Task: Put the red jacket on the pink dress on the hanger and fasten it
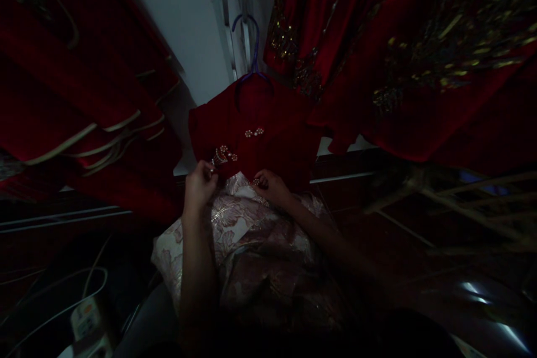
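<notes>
A short red top (285,123) hangs on a purple hanger (255,47) in front of me, in dim light. A pearl-like beaded clasp (254,132) sits on its upper front. Lower and to the left, a beaded ornament with dangling strands (222,154) lies against the red cloth. My left hand (200,185) is closed, its thumb and fingers pinched at the strands' lower end. Near the hem, my right hand (273,187) pinches a small beaded piece (256,182), partly covered by the fingers. Shiny floral brocade cloth (229,224) lies over my lap beneath both hands.
Red garments with pale trim (104,140) hang at the left, and red cloth with gold sequins (440,56) hangs at the right. Behind the top is a pale wall panel (180,5). A power strip (86,319) with a cord stands lower left; a slatted rack (461,207) is at the right.
</notes>
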`<action>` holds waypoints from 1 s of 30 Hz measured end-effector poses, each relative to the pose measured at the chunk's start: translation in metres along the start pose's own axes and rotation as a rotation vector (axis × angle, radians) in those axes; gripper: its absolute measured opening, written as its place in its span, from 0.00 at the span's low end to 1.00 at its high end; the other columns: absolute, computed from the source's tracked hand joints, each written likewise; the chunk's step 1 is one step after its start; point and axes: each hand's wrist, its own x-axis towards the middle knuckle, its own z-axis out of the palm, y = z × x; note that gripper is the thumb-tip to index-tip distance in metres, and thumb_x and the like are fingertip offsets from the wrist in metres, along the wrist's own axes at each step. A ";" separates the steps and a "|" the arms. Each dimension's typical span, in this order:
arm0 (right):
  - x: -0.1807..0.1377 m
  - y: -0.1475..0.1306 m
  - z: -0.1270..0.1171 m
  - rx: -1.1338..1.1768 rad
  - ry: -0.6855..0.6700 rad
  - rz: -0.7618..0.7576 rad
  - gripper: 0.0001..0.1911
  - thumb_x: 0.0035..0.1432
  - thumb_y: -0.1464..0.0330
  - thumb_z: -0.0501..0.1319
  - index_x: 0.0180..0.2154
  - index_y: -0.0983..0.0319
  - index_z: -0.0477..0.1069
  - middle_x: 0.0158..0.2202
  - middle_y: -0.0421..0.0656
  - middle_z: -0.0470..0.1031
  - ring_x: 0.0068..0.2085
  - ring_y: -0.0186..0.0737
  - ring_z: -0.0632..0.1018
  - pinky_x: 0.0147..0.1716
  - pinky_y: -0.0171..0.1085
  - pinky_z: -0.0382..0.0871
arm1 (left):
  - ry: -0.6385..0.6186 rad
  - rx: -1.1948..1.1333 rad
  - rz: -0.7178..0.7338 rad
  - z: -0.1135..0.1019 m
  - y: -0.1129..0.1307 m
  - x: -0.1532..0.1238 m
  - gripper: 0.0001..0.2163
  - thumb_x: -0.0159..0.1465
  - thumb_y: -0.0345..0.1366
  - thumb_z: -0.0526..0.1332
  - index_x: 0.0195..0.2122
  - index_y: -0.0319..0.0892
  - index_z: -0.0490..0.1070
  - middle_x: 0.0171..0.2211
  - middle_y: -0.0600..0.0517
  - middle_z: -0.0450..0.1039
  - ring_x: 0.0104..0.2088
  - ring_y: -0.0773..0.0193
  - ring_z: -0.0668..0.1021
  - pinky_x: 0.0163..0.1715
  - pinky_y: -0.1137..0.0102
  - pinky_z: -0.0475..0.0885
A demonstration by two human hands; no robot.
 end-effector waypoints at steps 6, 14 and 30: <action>-0.002 -0.003 0.000 0.000 0.057 -0.044 0.07 0.52 0.70 0.60 0.35 0.59 0.65 0.34 0.39 0.67 0.33 0.33 0.70 0.34 0.32 0.65 | -0.028 -0.178 0.138 -0.010 0.034 -0.002 0.11 0.52 0.33 0.61 0.38 0.43 0.67 0.35 0.52 0.68 0.34 0.64 0.73 0.39 0.67 0.70; -0.001 0.003 0.005 0.028 0.081 0.023 0.09 0.53 0.70 0.60 0.39 0.60 0.65 0.29 0.37 0.68 0.30 0.32 0.71 0.32 0.32 0.66 | -0.235 0.049 0.000 0.015 -0.017 -0.003 0.11 0.49 0.31 0.62 0.35 0.45 0.68 0.30 0.51 0.71 0.31 0.59 0.75 0.37 0.65 0.69; 0.008 -0.001 -0.014 0.239 0.002 0.196 0.12 0.50 0.65 0.66 0.37 0.60 0.71 0.32 0.40 0.77 0.33 0.34 0.77 0.37 0.35 0.71 | -0.515 -0.047 0.026 0.024 0.033 -0.014 0.12 0.52 0.32 0.62 0.38 0.43 0.65 0.30 0.52 0.74 0.29 0.64 0.76 0.30 0.72 0.67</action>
